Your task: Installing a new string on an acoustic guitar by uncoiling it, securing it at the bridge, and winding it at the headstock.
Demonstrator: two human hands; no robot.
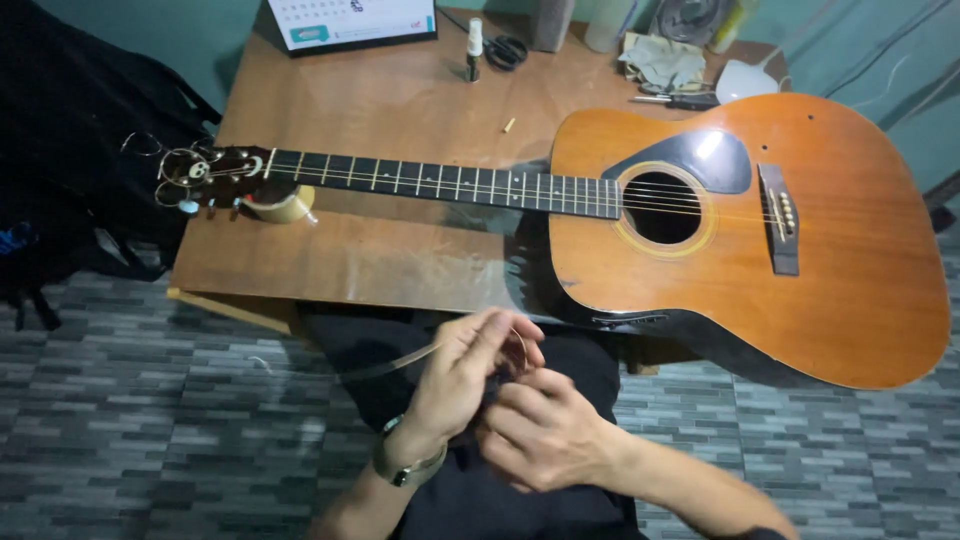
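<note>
Both hands [500, 390] pinch guitar string [400, 362] below table edge [300, 290].

Light: dim, cool indoor light reaching you from above and ahead. Glare: a pale sheen on the worktop [400, 250] below the neck, and a bright spot on the guitar [760, 230] pickguard. Shadows: soft, under the guitar body and along the near worktop edge; the bag [70, 150] at your left is nearly black. Blur: your left hand [465, 375] and right hand [540, 430] are slightly smeared. Edges: floor [150, 430] tiles soft, mildly bowed.
</note>
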